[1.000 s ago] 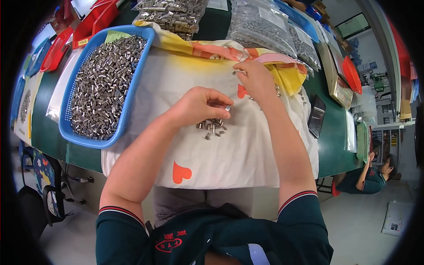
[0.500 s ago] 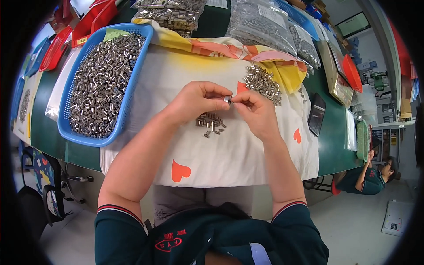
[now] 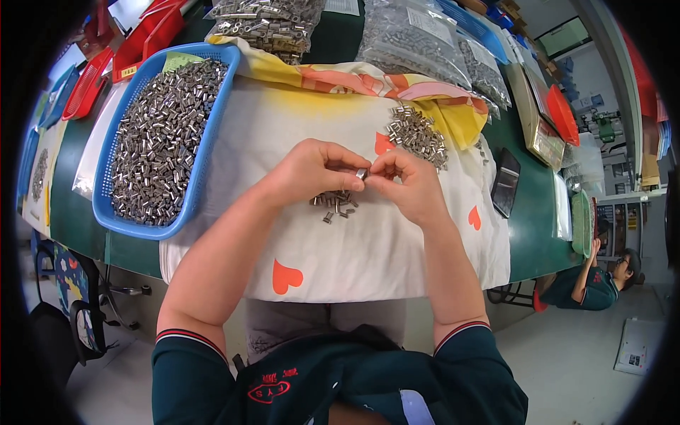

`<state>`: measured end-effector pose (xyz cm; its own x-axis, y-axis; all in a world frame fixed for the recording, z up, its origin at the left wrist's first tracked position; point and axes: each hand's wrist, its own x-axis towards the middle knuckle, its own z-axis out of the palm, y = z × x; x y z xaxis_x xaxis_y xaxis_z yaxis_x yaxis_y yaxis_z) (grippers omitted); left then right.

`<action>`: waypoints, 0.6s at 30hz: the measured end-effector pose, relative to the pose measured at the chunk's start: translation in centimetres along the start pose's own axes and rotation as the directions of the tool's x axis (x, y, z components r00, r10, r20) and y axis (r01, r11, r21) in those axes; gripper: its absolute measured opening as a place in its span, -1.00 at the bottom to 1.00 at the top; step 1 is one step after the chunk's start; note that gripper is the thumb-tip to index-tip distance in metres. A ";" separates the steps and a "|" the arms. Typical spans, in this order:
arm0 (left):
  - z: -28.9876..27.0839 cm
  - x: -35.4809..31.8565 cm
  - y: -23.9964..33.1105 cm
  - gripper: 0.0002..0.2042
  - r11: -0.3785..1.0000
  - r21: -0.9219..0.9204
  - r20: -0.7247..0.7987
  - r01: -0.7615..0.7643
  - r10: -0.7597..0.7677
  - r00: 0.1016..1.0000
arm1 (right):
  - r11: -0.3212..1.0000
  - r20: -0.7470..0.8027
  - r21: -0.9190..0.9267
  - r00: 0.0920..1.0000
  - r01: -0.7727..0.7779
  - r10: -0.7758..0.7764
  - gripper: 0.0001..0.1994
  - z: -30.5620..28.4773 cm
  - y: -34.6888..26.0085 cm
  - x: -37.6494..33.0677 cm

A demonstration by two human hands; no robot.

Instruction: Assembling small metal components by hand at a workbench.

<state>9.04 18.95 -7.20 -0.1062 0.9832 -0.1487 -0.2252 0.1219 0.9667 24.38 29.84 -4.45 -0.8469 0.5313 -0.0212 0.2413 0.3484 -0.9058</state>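
Over the white cloth [image 3: 368, 258], my left hand [image 3: 312, 172] pinches a small shiny metal sleeve [image 3: 362, 173] between thumb and fingers. My right hand [image 3: 414, 185] is closed at its other side, with thumb and fingertips against the same piece. Whether a second small part sits in the right fingertips is hidden. Just below my hands lies a small pile of metal sleeves [image 3: 338, 205], partly covered by my left hand. A larger heap of similar sleeves [image 3: 416, 134] rests beyond my right hand, beside the cloth's yellow folded edge [image 3: 460, 117].
At left stands a blue basket [image 3: 145, 230] full of short metal cylinders. Bags of metal parts [image 3: 414, 39] line the back. A dark phone [image 3: 506, 183] lies right of the cloth on the green table [image 3: 531, 244]. Red bins [image 3: 88, 85] stand far left; another person [image 3: 595, 283] sits far right.
Both hands have shifted slightly down, keeping the metal sleeve between them. The sleeve has tilted a little, and my right fingers have curled closer around it.
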 end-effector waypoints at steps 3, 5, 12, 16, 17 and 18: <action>-0.2 0.0 -0.1 -0.75 1.000 0.024 -0.006 0.021 -0.021 1.000 | 0.998 0.011 -0.034 0.999 -0.047 0.047 -0.87 -0.5 1.3 0.7; -0.3 0.1 -0.2 -0.75 0.999 0.043 -0.028 0.018 -0.017 0.999 | 0.991 -0.122 -0.127 0.992 -0.046 0.031 -0.88 -1.9 1.5 1.3; -0.3 0.1 0.2 -0.74 1.000 -0.002 -0.050 0.020 -0.020 0.999 | 0.634 0.064 -0.742 0.964 0.218 -0.257 -0.90 -3.9 3.0 2.8; -0.4 0.2 0.1 -0.74 0.999 0.052 -0.074 0.017 -0.013 0.997 | 0.586 0.088 -0.766 0.946 0.265 -0.313 -0.92 -3.1 2.5 2.5; -0.4 0.3 -0.2 -0.73 1.000 -0.005 -0.078 0.005 -0.005 0.997 | 0.586 0.092 -0.764 0.945 0.269 -0.314 -0.92 -2.8 2.1 2.1; -0.4 0.4 -0.3 -0.73 0.998 -0.063 -0.083 -0.008 0.003 0.997 | 0.805 -0.028 -0.575 0.980 0.146 -0.198 -0.92 -2.3 1.2 1.5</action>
<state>8.72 19.28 -7.68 -0.1871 0.9688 -0.1627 -0.2849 0.1050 0.9528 24.50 32.78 -4.63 -0.8641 0.4734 0.1709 0.3427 0.8022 -0.4889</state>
